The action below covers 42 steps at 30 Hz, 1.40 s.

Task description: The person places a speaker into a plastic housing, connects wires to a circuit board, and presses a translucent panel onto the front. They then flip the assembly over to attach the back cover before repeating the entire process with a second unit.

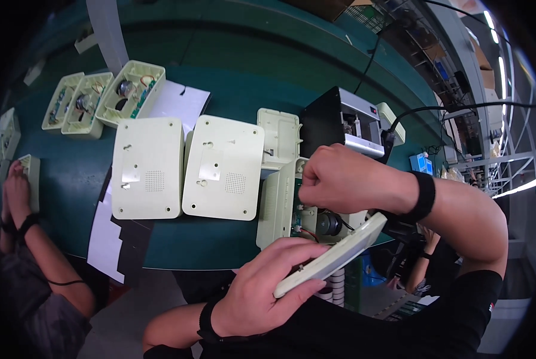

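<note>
My left hand (265, 287) grips a cream plastic cover (339, 254) by its lower end, thumb beneath and fingers over the top. The cover is held tilted, its far end rising toward my right wrist. Just beyond it lies an open cream housing (275, 209). Inside are a round dark speaker (329, 224), a strip of green circuit board and a red wire. Over this housing my right hand (333, 179) is closed, fingers curled down toward its inside. Whatever those fingers may hold is hidden.
Left of the housing, two closed cream cases (148, 170) lie back up. Behind stand a cream half-shell (278, 134) and a black and silver machine (345, 122) with a cable. Several open housings (130, 93) sit far left. At the left edge a co-worker's hands (17, 188) touch another housing.
</note>
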Tool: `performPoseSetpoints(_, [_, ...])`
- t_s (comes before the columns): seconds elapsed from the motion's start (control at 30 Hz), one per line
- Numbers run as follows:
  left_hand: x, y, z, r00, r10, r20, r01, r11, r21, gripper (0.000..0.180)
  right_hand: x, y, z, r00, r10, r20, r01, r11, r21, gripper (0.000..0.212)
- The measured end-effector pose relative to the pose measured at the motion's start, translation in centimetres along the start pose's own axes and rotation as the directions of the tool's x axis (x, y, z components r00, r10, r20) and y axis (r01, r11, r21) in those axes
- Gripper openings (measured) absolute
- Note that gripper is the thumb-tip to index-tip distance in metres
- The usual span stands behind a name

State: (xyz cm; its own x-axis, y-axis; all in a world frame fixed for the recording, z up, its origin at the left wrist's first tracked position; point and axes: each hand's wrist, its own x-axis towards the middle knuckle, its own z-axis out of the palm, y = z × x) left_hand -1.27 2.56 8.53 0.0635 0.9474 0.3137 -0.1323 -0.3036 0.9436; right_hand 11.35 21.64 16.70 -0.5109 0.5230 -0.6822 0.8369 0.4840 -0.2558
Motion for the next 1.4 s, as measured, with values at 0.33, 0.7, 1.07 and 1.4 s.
performPoseSetpoints(0.33, [-2.2, 1.8, 1.7, 0.957, -0.27, -0.103, 0.254, 0.956, -0.143, 0.042, -8.8, 2.7, -0.7, 0.845, -0.102, -0.525, 0.307, 0.896, 0.319, 0.027])
performPoseSetpoints(0.7, [5.7, 4.9, -1.9, 0.961, 0.145, 0.234, -0.274, 0.568, 0.776, 0.142, -6.7, 5.9, -0.1, 0.865, -0.237, -0.442, 0.399, 0.86, 0.318, 0.043])
performPoseSetpoints(1.07, [7.8, 4.2, -2.0, 0.822, -0.349, 0.451, -0.151, 0.63, 0.762, 0.179, -3.8, 5.5, 0.5, 0.891, -0.34, -0.3, 0.432, 0.837, 0.336, 0.038])
performPoseSetpoints(1.4, [9.5, 3.5, -2.2, 0.932, -0.299, 0.207, 0.198, 0.895, 0.4, 0.179, -1.8, 9.0, 2.7, 0.615, -0.495, -0.614, 0.745, 0.621, 0.246, 0.022])
